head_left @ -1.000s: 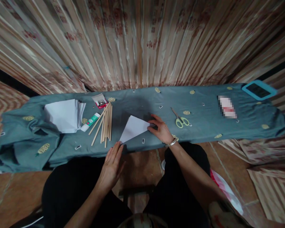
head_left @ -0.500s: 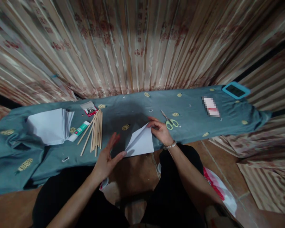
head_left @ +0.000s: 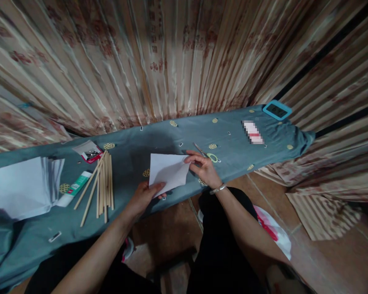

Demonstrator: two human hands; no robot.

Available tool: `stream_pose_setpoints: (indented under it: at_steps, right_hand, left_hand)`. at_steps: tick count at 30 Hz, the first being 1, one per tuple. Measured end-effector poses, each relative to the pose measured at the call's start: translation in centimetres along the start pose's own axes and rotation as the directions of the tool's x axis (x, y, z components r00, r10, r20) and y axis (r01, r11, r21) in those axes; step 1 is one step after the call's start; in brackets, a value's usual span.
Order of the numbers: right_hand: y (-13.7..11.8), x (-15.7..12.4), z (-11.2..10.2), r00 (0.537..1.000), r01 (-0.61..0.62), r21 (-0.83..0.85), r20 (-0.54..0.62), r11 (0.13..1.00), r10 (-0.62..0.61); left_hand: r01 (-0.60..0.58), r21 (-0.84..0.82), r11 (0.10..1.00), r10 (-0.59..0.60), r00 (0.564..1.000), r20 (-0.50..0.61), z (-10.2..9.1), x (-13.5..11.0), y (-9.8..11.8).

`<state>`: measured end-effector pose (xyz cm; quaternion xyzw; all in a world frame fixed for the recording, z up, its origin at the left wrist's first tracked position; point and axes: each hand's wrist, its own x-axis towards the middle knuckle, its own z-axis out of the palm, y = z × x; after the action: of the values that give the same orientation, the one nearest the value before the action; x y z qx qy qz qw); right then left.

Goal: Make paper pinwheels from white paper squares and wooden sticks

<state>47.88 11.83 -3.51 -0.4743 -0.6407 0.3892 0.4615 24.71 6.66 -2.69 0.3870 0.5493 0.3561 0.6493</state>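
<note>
A white sheet of paper point(head_left: 167, 170) is spread out just above the blue-green cloth point(head_left: 233, 153) covering the long table. My left hand point(head_left: 145, 197) pinches its near lower corner, thumb on top. My right hand point(head_left: 204, 168) grips the sheet's right edge with the fingers curled over it; a bracelet shows on that wrist. Yellow-handled scissors point(head_left: 209, 155) lie right behind my right hand.
Several wooden sticks point(head_left: 101, 184) lie left of the sheet, with a glue tube point(head_left: 73, 194), a small red packet point(head_left: 90, 154) and a stack of white paper point(head_left: 21, 185) further left. A blue-framed device point(head_left: 277, 109) sits at the table's far right end. Curtains hang behind.
The folded triangle of paper has been opened into a flat sheet. My left hand went from open beside it to gripping its lower corner. The view swung right.
</note>
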Motion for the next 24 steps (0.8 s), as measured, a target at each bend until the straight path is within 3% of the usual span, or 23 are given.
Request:
stream_pose_setpoints:
  at_steps: [3, 5, 8, 10, 16, 24]
  right_hand:
    - [0.2, -0.1, -0.8, 0.999, 0.015, -0.133, -0.032, 0.991, -0.020]
    - [0.5, -0.3, -1.6, 0.993, -0.006, -0.344, -0.112, 0.939, -0.035]
    - [1.1, -0.6, -2.5, 0.980, -0.130, -0.700, -0.199, 0.702, -0.017]
    - [1.5, -0.8, -2.6, 0.979, -0.180, -0.803, -0.203, 0.569, 0.022]
    - [1.4, -1.2, -1.7, 0.969, -0.240, -0.832, -0.239, 0.499, 0.068]
    - [-0.4, -1.3, -2.3, 0.909, -0.416, -0.759, -0.346, 0.501, 0.231]
  left_hand:
    - [0.047, -0.095, 0.994, -0.050, 0.998, -0.031, 0.4, -0.4, -0.2]
    - [0.044, -0.142, 0.989, -0.055, 0.995, -0.079, 0.3, -0.6, -0.3]
    - [-0.001, -0.211, 0.977, -0.036, 0.984, -0.172, -0.1, -0.7, -0.2]
    - [-0.045, -0.263, 0.964, -0.021, 0.970, -0.242, -0.4, -0.7, 0.1]
    - [-0.121, -0.423, 0.898, -0.030, 0.942, -0.333, -1.1, -0.7, 1.8]
    - [-0.212, -0.476, 0.853, 0.063, 0.949, -0.310, -1.6, -1.6, 3.3]
